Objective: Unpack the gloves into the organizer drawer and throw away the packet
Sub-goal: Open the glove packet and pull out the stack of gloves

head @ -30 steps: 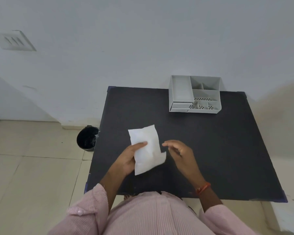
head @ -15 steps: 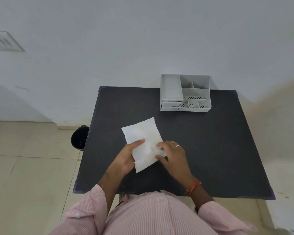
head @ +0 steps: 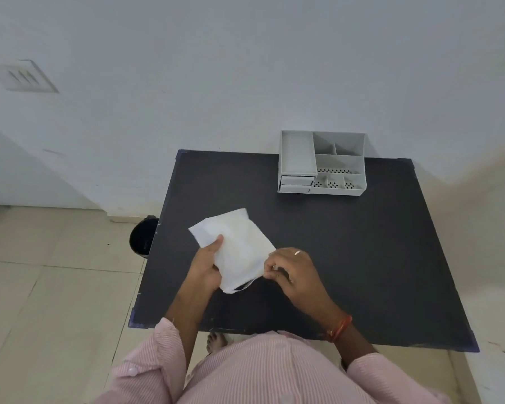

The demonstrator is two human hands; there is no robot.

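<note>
The black round bin [head: 142, 237] on the floor is half hidden behind the left edge of the dark square table [head: 347, 258], so its far side cannot be seen. The left hand [head: 206, 265] has its fingers tucked under the white flat packet [head: 236, 252]; only the thumb shows on top. What the packet holds cannot be made out. The right hand [head: 292, 272] covers the packet's near corner, and its fingertips blur together there. The two small closed drawers of the grey plastic organizer [head: 322, 163] hide their insides. The pink striped shirt [head: 274, 374] runs off the bottom edge.
</note>
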